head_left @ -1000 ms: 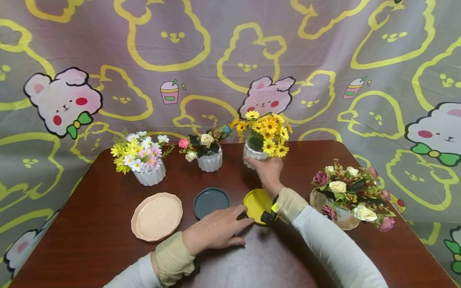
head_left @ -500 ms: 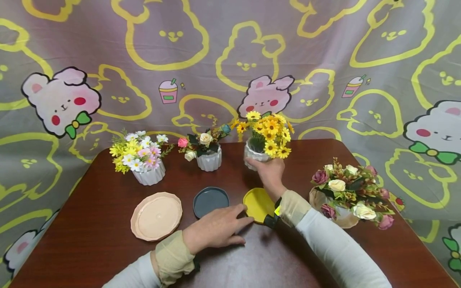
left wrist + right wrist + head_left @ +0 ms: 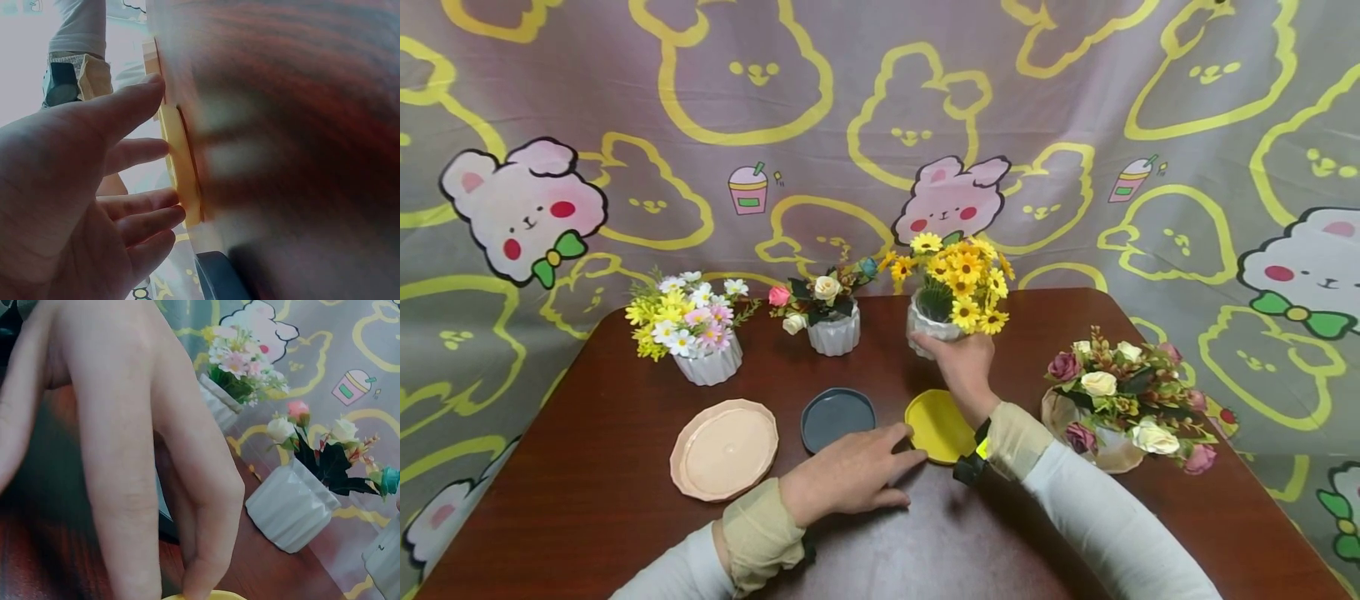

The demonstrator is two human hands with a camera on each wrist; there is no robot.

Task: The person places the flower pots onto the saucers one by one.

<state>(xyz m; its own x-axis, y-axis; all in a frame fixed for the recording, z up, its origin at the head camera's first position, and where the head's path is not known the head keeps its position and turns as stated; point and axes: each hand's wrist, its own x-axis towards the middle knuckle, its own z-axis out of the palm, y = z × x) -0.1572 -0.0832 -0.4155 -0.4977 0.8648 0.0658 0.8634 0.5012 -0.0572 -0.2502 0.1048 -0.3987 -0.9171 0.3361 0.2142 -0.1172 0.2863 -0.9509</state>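
In the head view my right hand holds a white ribbed flowerpot of yellow daisies, thumb across its near side. Its other fingers are mostly hidden behind the pot. Nearer, the yellow saucer lies on the table. My left hand reaches it palm down, fingers extended; in the left wrist view those fingertips touch the saucer's yellow rim. The right wrist view is largely filled by my left hand. Just left of the yellow saucer is a dark blue-grey saucer.
A beige saucer lies on the left. Behind stand a white pot of mixed daisies and a white pot of roses. At right, mauve and cream roses fill a pot on a saucer. A patterned curtain hangs behind the table.
My right hand and the flowerpot have shifted very slightly right and nearer. The right wrist has swung a little rightward, uncovering more of the yellow saucer. My left hand keeps its place.
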